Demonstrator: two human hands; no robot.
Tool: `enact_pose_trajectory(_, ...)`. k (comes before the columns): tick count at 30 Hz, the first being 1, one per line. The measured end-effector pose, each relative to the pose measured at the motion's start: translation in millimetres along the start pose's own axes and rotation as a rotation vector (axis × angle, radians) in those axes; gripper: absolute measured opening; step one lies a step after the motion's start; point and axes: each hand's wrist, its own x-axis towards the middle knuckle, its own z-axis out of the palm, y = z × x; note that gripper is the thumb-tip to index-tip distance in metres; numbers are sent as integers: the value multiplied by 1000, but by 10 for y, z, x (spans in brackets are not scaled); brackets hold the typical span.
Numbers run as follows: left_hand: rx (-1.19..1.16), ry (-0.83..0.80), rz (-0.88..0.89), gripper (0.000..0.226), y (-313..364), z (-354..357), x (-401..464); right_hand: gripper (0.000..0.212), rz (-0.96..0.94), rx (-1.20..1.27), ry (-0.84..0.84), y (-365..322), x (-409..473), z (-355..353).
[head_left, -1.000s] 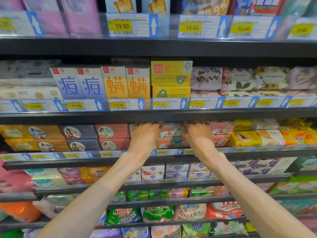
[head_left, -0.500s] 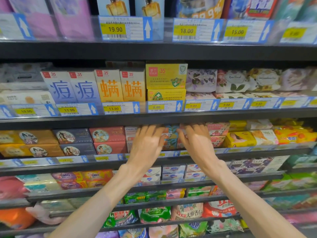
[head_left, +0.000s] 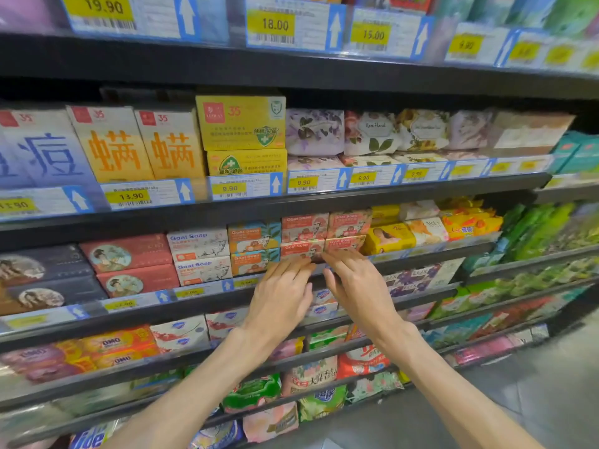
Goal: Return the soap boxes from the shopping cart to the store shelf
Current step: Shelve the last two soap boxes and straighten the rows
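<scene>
My left hand (head_left: 282, 299) and right hand (head_left: 358, 286) are both raised in front of the soap shelf (head_left: 291, 286), palms toward the goods. Left grip: fingers spread and loosely extended, holding nothing. Right grip: fingers likewise spread, holding nothing. The fingertips (head_left: 304, 262) of my left hand reach the lower front edge of the lower red Goat Soap box (head_left: 299, 248); whether they actually touch it cannot be told. My right fingertips lie at the lower front edge of the neighbouring red box (head_left: 345, 243).

The red Goat Soap boxes (head_left: 324, 233) sit on the shelf in two stacks of two, side by side. Each box lies flat, long axis running along the shelf edge, printed front face toward me.

Clearance: to the left, the stacks stand directly against the orange-and-teal Goat Soap boxes (head_left: 254, 246), which in turn abut the white Goat Soap boxes (head_left: 201, 256). To the right, the yellow soap packs (head_left: 390, 236) sit just beside the red stack. Above, the upper boxes come close under the dark edge of the next shelf (head_left: 356, 197). The row shows no visible gap between products. The price-label rail (head_left: 207, 290) runs along the front lip, beneath the boxes. Open room lies only on my side of the shelf.
</scene>
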Motion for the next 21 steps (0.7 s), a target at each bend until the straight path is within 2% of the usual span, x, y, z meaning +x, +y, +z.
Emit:
enact_pose_trajectory(10, 99, 15, -239, 40, 181, 20, 113, 38, -148, 146, -95, 169, 142, 120)
enact_pose_trajectory(21, 134, 33, -299, 40, 274, 22, 152, 41, -189, 184, -86, 280, 175, 295)
